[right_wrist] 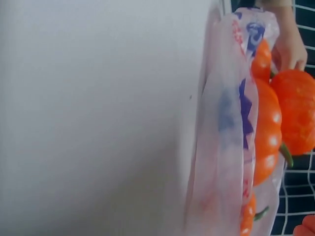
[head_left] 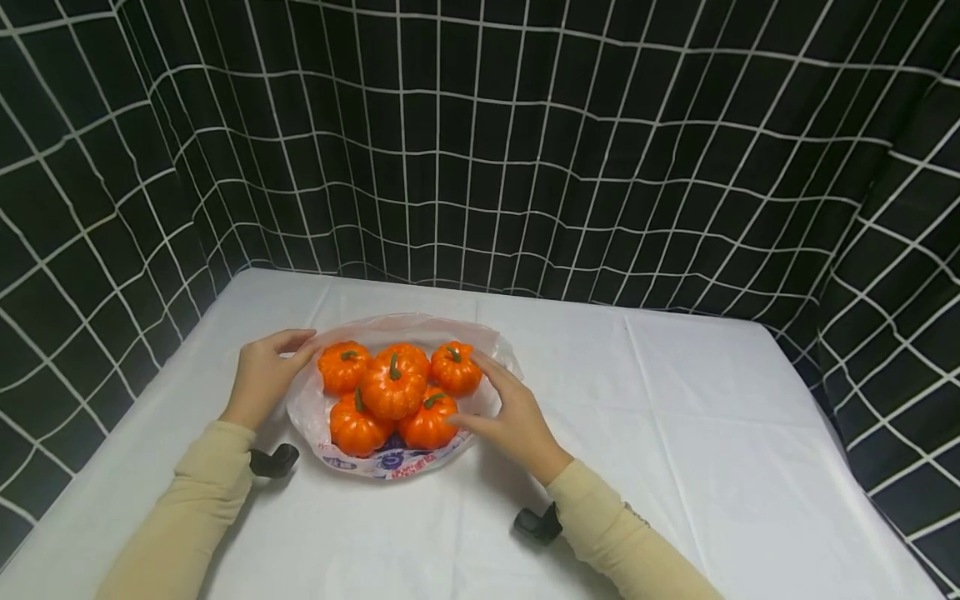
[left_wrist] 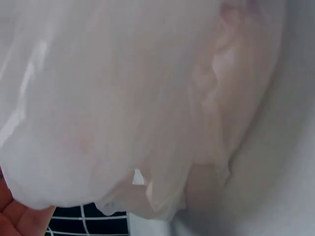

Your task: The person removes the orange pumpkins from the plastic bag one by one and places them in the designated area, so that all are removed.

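Left hand [head_left: 262, 375]: is reaching the rim of the plastic bag [head_left: 408, 465] with fingers loosely extended, visibly grasping nothing; cannot tell whether touching or hovering just beside the film.
Right hand [head_left: 517, 421]: is holding thumb and fingers apart at the bag's opposite side, released, clenching nothing.
Orange pumpkins [head_left: 393, 396]: are lying in the open bag between both hands, showing six, including a top one stacked midway.
Leftmost pumpkin [head_left: 339, 367]: is sitting just beyond the left fingertips.
Rightmost pumpkin [head_left: 453, 372]: is lying beside the right fingers.
Front-right pumpkin [head_left: 426, 423]: is sitting at the right thumb's tip; cannot tell about contact.
White cloth [head_left: 585, 383]: is spreading beneath bag and hands.
Checked curtain [head_left: 495, 167]: is hanging well beyond both hands.
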`<state>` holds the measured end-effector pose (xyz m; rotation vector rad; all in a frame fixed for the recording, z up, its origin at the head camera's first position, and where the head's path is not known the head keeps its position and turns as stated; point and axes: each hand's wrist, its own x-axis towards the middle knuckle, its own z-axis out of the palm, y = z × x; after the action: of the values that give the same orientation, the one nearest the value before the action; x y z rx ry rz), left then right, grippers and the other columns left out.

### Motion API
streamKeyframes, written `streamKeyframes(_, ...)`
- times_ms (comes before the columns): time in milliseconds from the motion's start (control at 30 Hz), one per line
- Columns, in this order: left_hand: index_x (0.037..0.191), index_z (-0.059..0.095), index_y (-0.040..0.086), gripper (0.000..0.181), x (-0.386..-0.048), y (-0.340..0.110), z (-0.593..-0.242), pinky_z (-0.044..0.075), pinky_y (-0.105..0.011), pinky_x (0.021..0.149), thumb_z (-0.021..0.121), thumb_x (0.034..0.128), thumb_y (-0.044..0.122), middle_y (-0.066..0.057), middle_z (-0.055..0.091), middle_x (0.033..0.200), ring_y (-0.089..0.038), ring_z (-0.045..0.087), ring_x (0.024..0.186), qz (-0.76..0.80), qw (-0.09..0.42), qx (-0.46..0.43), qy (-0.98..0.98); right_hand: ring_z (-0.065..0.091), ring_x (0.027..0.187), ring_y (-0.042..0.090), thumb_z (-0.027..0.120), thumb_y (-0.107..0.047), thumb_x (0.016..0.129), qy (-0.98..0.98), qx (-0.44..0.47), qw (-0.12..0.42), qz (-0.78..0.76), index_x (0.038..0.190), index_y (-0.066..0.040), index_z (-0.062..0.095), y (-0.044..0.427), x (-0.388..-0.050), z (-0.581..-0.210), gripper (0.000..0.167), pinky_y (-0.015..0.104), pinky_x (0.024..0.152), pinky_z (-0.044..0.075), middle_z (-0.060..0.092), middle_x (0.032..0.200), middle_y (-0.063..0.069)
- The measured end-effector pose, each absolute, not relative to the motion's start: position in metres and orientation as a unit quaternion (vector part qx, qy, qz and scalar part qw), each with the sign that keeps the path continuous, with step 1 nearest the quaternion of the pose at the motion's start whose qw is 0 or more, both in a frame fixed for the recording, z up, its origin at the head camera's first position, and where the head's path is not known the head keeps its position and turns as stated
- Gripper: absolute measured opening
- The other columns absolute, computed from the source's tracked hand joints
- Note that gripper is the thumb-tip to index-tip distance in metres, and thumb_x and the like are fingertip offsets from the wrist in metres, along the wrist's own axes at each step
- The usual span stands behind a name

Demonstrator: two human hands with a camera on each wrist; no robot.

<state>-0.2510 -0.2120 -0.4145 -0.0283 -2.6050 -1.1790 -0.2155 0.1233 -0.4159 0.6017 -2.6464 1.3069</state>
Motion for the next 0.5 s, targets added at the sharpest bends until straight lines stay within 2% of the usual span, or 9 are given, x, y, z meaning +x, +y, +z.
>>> streamKeyframes(200, 0.122, 0.068, -0.001, 0.036, -0.251, -0.208, -0.419, 0.047, -0.053, 0.106, 0.068, 0.0946, 0.022, -0.024, 0.07, 0.119, -0.04, 0.063, 0.118, -0.432, 0.164, 0.005, -0.887, 0.043, 0.143, 0.035, 0.088, -0.025, 0.074, -0.862, 0.21, 0.052, 0.458, 0.146, -0.005, 0.047, 0.11, -0.218, -0.413, 0.086, 0.057, 0.118, 0.033, 0.048, 0.152, 0.013)
streamKeyframes(500, 0.124, 0.068, 0.002, 0.036, -0.247, -0.205, -0.423, 0.046, -0.051, 0.109, 0.066, 0.096, 0.024, -0.022, 0.069, 0.123, -0.037, 0.06, 0.123, -0.47, 0.157, 0.047, -0.867, 0.043, 0.143, 0.032, 0.089, -0.026, 0.072, -0.858, 0.206, 0.04, 0.469, 0.146, -0.006, 0.047, 0.096, -0.219, -0.41, 0.087, 0.054, 0.119, 0.033, 0.049, 0.152, 0.01)
